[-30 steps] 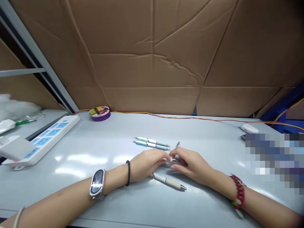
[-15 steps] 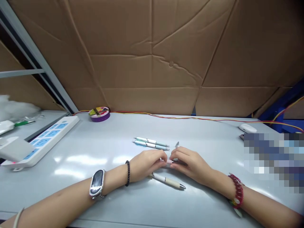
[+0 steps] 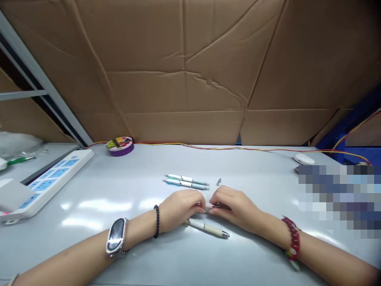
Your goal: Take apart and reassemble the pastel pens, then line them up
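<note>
Over the middle of the table, my left hand (image 3: 183,209) is closed in a pinch on a pink pen (image 3: 208,205), most of it hidden by my fingers. My right hand (image 3: 236,204) pinches a dark, slim part at the pen's right end; whether this part is joined to the pink one I cannot tell. A white and cream pen (image 3: 210,229) lies just below both hands, its metal tip pointing right. Beyond my hands, a pale green and white pen (image 3: 184,178) lies beside a light blue and white pen (image 3: 186,184). Near my right knuckles is a small silver piece (image 3: 219,182).
On the left lies a white power strip (image 3: 80,161) with a plug in it. A round purple tin (image 3: 120,147) and red and yellow wires (image 3: 178,144) run along the cardboard (image 3: 166,127) at the back. At right are a white case (image 3: 303,159) and a blurred-out area.
My view has shifted slightly, so most things sit a little further left. Both hands keep their pinch on the pink pen, with only small finger movement.
</note>
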A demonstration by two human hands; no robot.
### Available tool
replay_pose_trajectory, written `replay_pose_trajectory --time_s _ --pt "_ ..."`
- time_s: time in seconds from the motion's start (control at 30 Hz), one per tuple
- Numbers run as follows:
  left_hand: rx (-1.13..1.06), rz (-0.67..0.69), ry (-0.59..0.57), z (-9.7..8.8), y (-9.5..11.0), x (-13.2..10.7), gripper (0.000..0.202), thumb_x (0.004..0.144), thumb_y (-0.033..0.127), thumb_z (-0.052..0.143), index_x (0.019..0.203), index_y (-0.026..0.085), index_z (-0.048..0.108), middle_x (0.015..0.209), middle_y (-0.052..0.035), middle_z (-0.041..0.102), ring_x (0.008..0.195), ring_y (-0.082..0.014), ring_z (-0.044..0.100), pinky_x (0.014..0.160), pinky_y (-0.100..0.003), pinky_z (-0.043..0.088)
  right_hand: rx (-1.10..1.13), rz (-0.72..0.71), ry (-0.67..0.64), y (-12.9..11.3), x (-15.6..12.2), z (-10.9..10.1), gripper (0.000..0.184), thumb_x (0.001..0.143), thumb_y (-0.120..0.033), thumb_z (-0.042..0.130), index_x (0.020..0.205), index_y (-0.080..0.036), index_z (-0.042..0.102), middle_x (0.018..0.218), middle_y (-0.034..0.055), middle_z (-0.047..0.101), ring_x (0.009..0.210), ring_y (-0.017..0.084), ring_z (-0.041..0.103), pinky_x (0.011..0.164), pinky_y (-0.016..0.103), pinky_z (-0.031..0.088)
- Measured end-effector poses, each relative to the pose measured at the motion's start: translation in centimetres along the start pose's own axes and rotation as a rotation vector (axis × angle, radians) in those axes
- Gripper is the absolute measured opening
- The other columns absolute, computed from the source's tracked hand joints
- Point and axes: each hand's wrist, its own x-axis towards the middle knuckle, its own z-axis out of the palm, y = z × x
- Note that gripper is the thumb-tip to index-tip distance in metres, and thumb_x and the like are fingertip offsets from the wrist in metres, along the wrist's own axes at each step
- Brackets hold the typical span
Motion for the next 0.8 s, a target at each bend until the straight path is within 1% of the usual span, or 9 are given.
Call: replay_pose_trajectory --time_s 0.13,0.27,0.33,0.43,0.53,0.67,0.8 --pt "-0.007 0.017 0.044 0.1 0.0 -0.1 0.015 0.088 0.019 0.045 0.074 0.017 0.050 0.080 0.0000 0.062 0.072 -0.0120 0.055 0.066 -0.021 0.042 -0.046 -0.059 0.024 0.1 0.1 0.0 0.027 0.089 -0.037 0.043 0.075 -0.017 0.055 0.069 0.0029 0.054 0.065 0.013 0.045 0.057 0.024 0.035" --pt "0.020 0.057 0.061 0.3 -0.1 -0.2 0.016 0.088 0.018 0.043 0.075 0.018 0.052 0.083 -0.0003 0.061 0.073 -0.0119 0.055 0.067 -0.021 0.043 -0.127 -0.077 0.003 -0.1 0.3 -0.2 0.035 0.092 -0.035 0.036 0.066 -0.017 0.053 0.064 0.0022 0.051 0.062 0.013 0.040 0.056 0.025 0.032" --pt "0.030 0.073 0.061 0.4 -0.1 -0.2 0.016 0.088 0.017 0.043 0.076 0.017 0.054 0.085 -0.0011 0.061 0.075 -0.0120 0.055 0.067 -0.021 0.043 -0.130 -0.069 -0.012 -0.2 0.4 -0.2 0.034 0.092 -0.036 0.035 0.069 -0.017 0.052 0.064 0.0018 0.051 0.061 0.013 0.040 0.056 0.025 0.033" --pt "0.010 0.093 0.078 0.3 -0.3 -0.2 0.015 0.087 0.016 0.044 0.076 0.017 0.054 0.087 -0.0016 0.060 0.077 -0.0117 0.055 0.069 -0.020 0.043 -0.110 -0.060 -0.008 -0.2 0.4 -0.2 0.027 0.090 -0.038 0.039 0.077 -0.017 0.052 0.068 0.0017 0.053 0.063 0.013 0.041 0.057 0.024 0.033" --pt "0.003 0.108 0.088 0.4 -0.4 -0.2 0.015 0.087 0.014 0.045 0.076 0.017 0.055 0.088 -0.0015 0.059 0.078 -0.0111 0.055 0.069 -0.019 0.044 -0.135 -0.064 0.007 -0.2 0.4 -0.2 0.028 0.091 -0.035 0.037 0.075 -0.018 0.051 0.066 0.0015 0.051 0.062 0.013 0.041 0.056 0.024 0.033" --pt "0.075 0.135 0.096 0.7 -0.4 -0.4 0.017 0.089 0.016 0.043 0.077 0.017 0.055 0.087 -0.0016 0.059 0.074 -0.0105 0.055 0.065 -0.018 0.043 -0.194 -0.096 0.039 -0.4 0.4 -0.2 0.036 0.093 -0.034 0.030 0.067 -0.018 0.048 0.060 0.0008 0.046 0.058 0.013 0.036 0.053 0.024 0.030" --pt "0.188 0.219 0.123 1.1 -0.5 -0.6 0.018 0.091 0.018 0.039 0.078 0.017 0.053 0.084 -0.0018 0.058 0.069 -0.0100 0.054 0.060 -0.018 0.042 -0.234 -0.127 0.078 -0.6 0.4 -0.2 0.043 0.095 -0.032 0.023 0.061 -0.018 0.044 0.055 0.0001 0.042 0.054 0.013 0.031 0.050 0.024 0.027"
